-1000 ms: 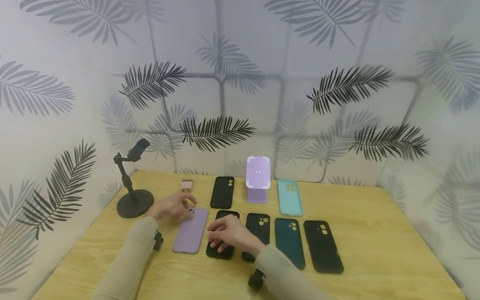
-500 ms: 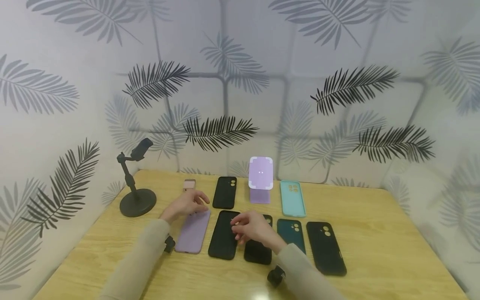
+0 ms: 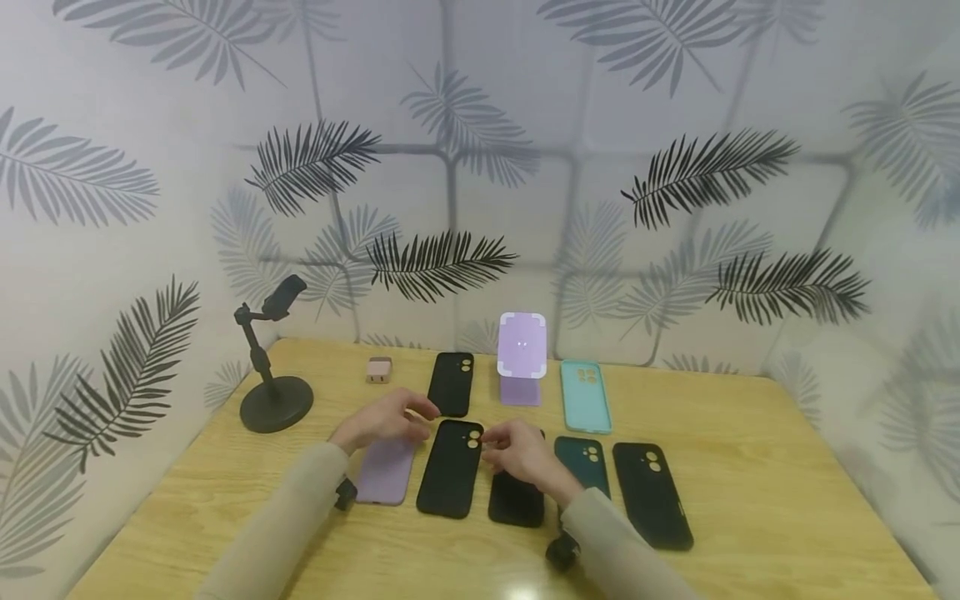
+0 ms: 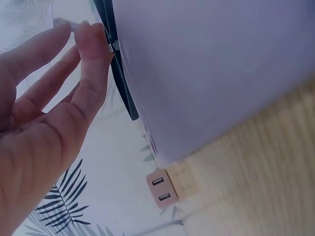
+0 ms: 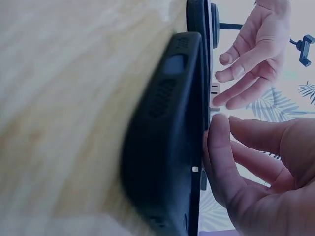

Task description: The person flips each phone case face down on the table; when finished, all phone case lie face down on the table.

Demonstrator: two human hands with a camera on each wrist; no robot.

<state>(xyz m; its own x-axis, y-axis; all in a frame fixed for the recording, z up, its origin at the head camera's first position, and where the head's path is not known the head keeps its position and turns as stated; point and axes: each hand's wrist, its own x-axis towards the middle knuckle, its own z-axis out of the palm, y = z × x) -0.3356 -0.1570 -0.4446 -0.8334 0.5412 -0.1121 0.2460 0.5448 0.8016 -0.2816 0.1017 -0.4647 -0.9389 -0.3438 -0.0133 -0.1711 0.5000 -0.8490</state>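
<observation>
My left hand (image 3: pixel 386 419) hovers over the top of a lilac phone case (image 3: pixel 386 475), its fingers loosely bent and holding nothing. Between the hands lies a black phone case (image 3: pixel 450 471) with round camera holes. My right hand (image 3: pixel 525 454) hangs over the upper part of another black phone case (image 3: pixel 516 500), its fingertips beside the first one's camera holes. In the right wrist view the right thumb and fingers (image 5: pixel 224 162) are bent near each other with nothing visible between them; whether they touch a case cannot be told.
A dark teal case (image 3: pixel 581 467) and a black case (image 3: pixel 652 496) lie to the right. Behind are a pink charger plug (image 3: pixel 378 369), a black case (image 3: pixel 451 383), a lilac stand (image 3: pixel 521 354) and a turquoise case (image 3: pixel 586 396). A black phone holder (image 3: pixel 276 404) stands left.
Both hands have shifted right. The right hand has left the black case in the middle, which now shows whole, and the charger plug has come out from behind the left hand.
</observation>
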